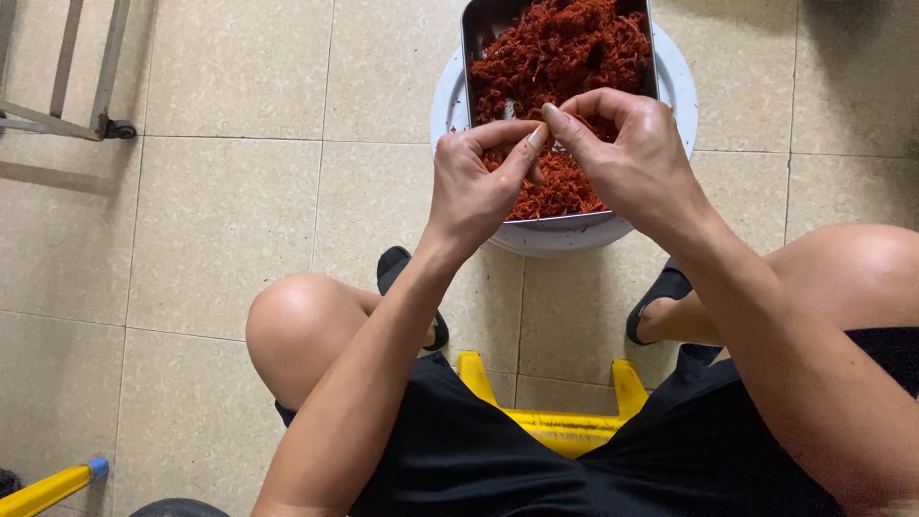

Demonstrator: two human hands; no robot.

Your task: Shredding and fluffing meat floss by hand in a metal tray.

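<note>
A metal tray (476,38) heaped with red shredded strands (560,48) rests on a round white stool (675,86) in front of me. Both hands hover over the tray's near end. My left hand (474,182) and my right hand (627,148) meet fingertip to fingertip, pinching a small bit of the red shreds (536,177) between them. The piece itself is mostly hidden by my fingers.
I sit on a low yellow stool (555,416) with knees apart, black sandals (397,273) on a beige tiled floor. A metal frame on a caster (117,128) stands at the far left. A yellow bar with a blue tip (57,483) lies at the bottom left.
</note>
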